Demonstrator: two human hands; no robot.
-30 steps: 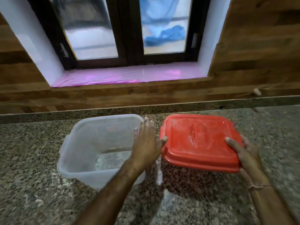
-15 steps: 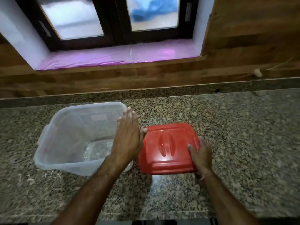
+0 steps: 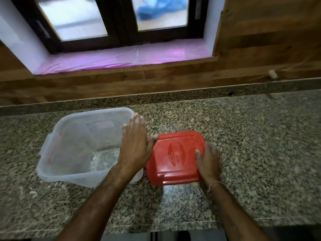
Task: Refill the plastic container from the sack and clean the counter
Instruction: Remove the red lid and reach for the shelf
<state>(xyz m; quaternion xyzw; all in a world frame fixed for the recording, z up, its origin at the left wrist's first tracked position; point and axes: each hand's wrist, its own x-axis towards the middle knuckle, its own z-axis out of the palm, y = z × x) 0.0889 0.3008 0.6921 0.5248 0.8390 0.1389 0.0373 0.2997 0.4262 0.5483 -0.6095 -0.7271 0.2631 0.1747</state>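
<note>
**Q:** where's the plastic container (image 3: 97,112) at?

**A:** open on the surface (image 3: 260,136), just left of the red lid (image 3: 175,153). left hand (image 3: 134,150) flat over its right rim, fingers (image 3: 137,124) straight. right hand (image 3: 209,164) grips the lid's right edge, thumb on top.

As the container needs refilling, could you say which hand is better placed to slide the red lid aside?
Probably the right hand: its fingers hold the right edge of the red lid, while the left hand lies flat against the plastic container, thumb alone touching the lid.
</note>
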